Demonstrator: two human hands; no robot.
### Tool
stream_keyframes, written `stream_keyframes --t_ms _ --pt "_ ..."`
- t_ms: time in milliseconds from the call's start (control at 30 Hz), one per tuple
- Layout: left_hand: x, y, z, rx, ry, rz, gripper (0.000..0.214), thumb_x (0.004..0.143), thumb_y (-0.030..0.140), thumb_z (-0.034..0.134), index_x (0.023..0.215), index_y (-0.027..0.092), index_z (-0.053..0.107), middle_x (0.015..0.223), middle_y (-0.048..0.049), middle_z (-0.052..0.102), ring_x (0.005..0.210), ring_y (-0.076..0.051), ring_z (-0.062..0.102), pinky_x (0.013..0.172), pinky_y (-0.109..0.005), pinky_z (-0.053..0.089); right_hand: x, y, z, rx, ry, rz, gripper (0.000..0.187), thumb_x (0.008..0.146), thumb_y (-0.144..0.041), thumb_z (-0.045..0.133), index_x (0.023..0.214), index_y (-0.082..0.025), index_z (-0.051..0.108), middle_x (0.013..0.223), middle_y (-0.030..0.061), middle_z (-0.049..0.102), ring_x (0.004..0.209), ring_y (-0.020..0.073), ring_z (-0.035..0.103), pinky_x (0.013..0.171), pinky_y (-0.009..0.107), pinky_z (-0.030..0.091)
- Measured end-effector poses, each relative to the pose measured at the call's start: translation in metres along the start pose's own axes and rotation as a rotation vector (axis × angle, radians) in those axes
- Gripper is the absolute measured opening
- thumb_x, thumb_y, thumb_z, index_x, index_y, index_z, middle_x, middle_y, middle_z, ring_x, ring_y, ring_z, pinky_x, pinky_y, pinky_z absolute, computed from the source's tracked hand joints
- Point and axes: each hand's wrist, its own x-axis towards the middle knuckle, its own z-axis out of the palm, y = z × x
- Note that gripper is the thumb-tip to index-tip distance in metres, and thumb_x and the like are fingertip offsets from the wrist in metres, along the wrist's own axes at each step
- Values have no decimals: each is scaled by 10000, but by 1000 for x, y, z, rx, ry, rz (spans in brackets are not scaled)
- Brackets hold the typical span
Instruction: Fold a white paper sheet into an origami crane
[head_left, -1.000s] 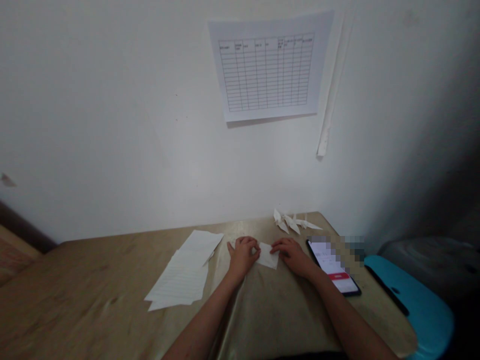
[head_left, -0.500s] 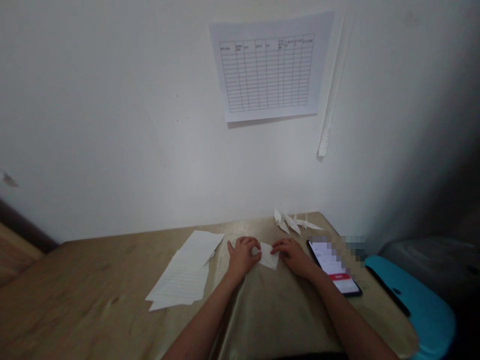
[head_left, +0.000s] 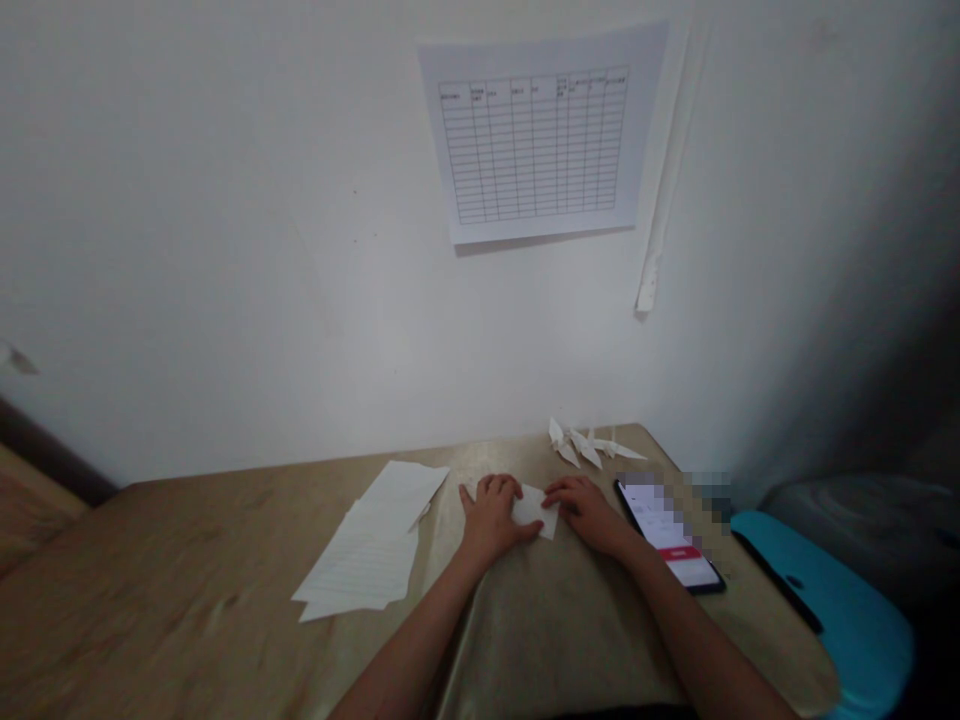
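A small folded square of white paper [head_left: 534,508] lies on the table between my two hands. My left hand [head_left: 493,515] rests at its left side with fingers spread. The left thumb stretches along the paper's lower edge, while the index finger touches near the upper left. At the right corner, my right hand [head_left: 589,512] grips the paper between thumb and fingertips. Beyond my right hand lie white folded paper cranes [head_left: 583,447], grouped close together near the wall.
Overlapping lined paper sheets [head_left: 367,550] lie to the left on the brown table [head_left: 187,580]. A phone [head_left: 675,545] with a lit screen sits right of my right forearm. Past the table's right edge is a turquoise chair or stool [head_left: 840,620]. A printed grid sheet [head_left: 544,140] hangs on the wall.
My left thumb has moved right along the paper's lower edge, and the left hand has opened wider. My right hand stays in place at the paper's right corner.
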Motion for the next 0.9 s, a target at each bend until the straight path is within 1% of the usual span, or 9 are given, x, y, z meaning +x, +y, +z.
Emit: stream_keyframes --t_ms 133,333,400,500,600,700,767,833,900 --pt "-2 2 3 6 13 -8 573 660 593 809 1087 281 587 1339 -67 599 1362 -347 441 1154 -799 65 0 -3 -1 6 8 7 485 775 -32 474 1060 -286 773 1246 36 690 1246 231 529 1139 457 356" --pt "-4 3 6 -20 22 -21 648 593 629 839 1067 275 575 1337 -67 590 1358 -357 437 1124 -837 38 -1 -8 -4 -6 11 -6 475 791 -32 478 1058 -290 774 1241 37 693 1241 227 535 1141 448 352" --pt "-5 3 6 -29 32 -17 636 603 622 841 1068 275 580 1328 -67 597 1351 -354 444 1129 -832 38 -1 -9 -4 -13 11 -1 450 799 -38 490 1046 -285 775 1236 36 692 1235 225 540 1139 443 355" --pt "-3 0 5 -52 25 -18 521 692 583 809 1067 281 610 1317 -63 614 1336 -337 464 1141 -815 51 -1 -11 -1 -41 30 19 364 835 -88 534 1055 -262 766 1239 53 681 1237 231 543 1135 439 363" --pt "0 -3 1 -78 3 -32 335 788 501 769 1036 302 664 1313 -35 631 1336 -317 470 1147 -801 54 -1 -15 3 -87 80 61 323 864 -163 595 1150 -223 730 1259 92 651 1232 242 545 1124 424 382" --pt "2 -6 -1 -96 -3 -42 218 810 450 768 972 316 707 1308 -9 642 1342 -312 465 1152 -791 53 -1 -18 7 -133 109 99 356 853 -207 656 1205 -187 705 1276 124 621 1238 257 534 1118 411 393" --pt "2 -7 -1 -98 0 -43 207 806 447 773 962 323 720 1313 -5 644 1344 -312 462 1156 -785 57 -1 -20 8 -151 110 107 369 852 -240 679 1216 -183 703 1276 131 611 1236 269 530 1113 415 397" --pt "2 -7 -1 -88 3 -40 260 800 461 773 1029 348 720 1340 -6 637 1354 -316 456 1159 -784 60 -2 -22 8 -160 109 107 371 863 -271 682 1224 -190 701 1278 131 606 1237 278 527 1111 425 398" --pt "3 -7 -1 -64 -7 -40 406 796 485 765 1181 390 683 1403 -16 610 1381 -326 435 1160 -789 58 -2 -23 9 -168 116 109 375 871 -284 678 1235 -201 696 1284 130 602 1245 282 522 1115 434 392"
